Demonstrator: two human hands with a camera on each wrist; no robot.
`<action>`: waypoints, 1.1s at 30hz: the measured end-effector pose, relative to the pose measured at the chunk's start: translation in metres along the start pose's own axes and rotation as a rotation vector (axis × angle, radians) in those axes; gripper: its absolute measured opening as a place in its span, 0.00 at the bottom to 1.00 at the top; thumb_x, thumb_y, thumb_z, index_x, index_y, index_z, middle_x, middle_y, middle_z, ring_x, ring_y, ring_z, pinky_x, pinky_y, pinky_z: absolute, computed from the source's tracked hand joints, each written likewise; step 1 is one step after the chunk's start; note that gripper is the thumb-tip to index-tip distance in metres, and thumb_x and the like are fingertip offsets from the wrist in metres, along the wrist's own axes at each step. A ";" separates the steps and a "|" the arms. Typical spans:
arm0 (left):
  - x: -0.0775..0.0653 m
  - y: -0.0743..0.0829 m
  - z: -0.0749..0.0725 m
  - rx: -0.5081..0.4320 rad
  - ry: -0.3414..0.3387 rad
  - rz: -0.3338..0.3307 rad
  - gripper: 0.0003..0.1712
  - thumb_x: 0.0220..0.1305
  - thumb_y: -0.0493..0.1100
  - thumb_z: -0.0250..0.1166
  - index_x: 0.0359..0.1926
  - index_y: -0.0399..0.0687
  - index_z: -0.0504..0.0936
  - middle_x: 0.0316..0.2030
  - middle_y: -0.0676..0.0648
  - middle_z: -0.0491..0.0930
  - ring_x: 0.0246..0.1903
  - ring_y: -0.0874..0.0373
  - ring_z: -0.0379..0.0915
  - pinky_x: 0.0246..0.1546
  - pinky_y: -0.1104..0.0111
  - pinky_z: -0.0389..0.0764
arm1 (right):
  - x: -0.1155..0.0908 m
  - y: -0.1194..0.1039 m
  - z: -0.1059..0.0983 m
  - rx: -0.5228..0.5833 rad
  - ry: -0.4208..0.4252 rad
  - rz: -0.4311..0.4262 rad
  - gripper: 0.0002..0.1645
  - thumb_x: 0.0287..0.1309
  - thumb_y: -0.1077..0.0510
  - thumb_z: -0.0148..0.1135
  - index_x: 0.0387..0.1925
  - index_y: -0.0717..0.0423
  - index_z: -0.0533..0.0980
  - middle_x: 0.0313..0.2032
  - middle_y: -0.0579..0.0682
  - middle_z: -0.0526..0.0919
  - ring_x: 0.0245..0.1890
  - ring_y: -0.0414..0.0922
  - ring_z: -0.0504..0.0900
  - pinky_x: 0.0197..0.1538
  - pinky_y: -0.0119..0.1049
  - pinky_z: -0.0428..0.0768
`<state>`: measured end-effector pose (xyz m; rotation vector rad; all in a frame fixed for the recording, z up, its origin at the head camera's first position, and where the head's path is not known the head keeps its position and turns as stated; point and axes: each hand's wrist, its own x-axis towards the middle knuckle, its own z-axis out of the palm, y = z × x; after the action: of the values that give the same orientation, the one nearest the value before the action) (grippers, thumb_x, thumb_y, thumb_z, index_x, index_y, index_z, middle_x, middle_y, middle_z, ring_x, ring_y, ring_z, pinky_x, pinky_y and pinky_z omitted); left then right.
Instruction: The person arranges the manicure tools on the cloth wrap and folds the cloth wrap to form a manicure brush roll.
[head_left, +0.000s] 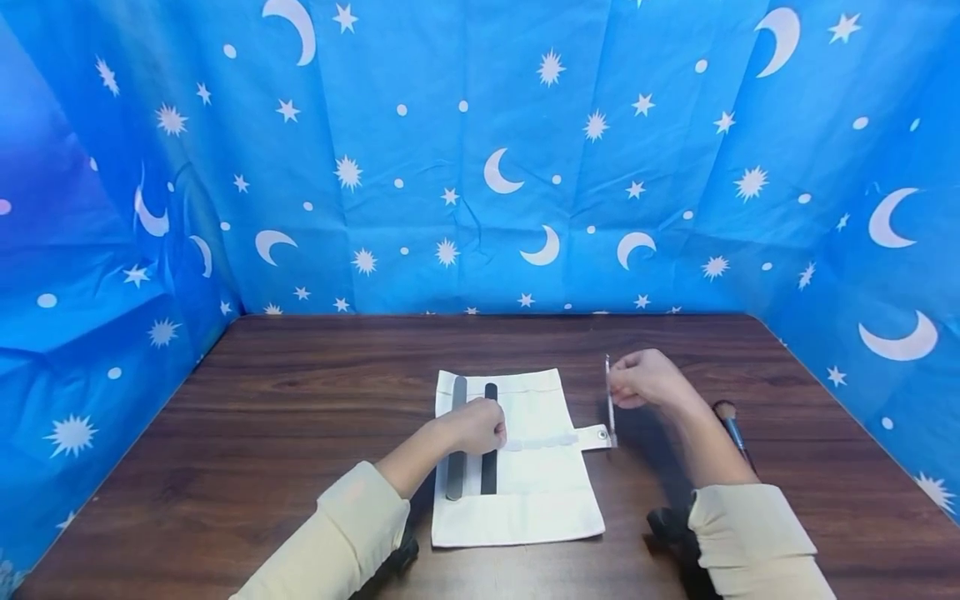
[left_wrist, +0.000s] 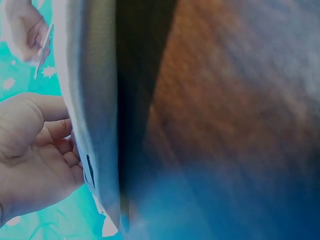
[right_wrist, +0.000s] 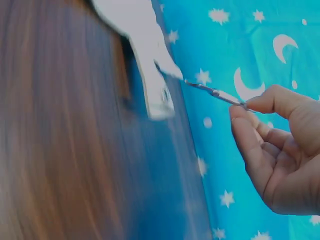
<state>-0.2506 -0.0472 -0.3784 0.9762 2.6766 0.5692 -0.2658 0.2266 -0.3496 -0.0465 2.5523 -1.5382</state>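
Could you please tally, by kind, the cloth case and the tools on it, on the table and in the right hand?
Flat strips: 2 (grey strip, black strip)
Thin metal tool: 1
Brush: 1
White cloth case: 1
Total: 5

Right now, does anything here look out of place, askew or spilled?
Only the brush looks slightly odd: it lies slanted, off to the right, apart from the white case, where the grey strip and black strip lie side by side. No spill shows.
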 end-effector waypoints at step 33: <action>0.002 -0.005 0.001 -0.035 0.021 0.039 0.12 0.55 0.30 0.58 0.16 0.43 0.75 0.11 0.57 0.64 0.13 0.66 0.57 0.17 0.76 0.58 | 0.043 -0.024 0.106 0.264 -0.076 0.112 0.09 0.61 0.68 0.51 0.40 0.71 0.73 0.28 0.58 0.79 0.24 0.43 0.79 0.32 0.34 0.79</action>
<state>-0.2541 -0.0492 -0.3814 1.0210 2.6617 0.6360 -0.2931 0.1174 -0.3822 0.0672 2.2345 -1.7766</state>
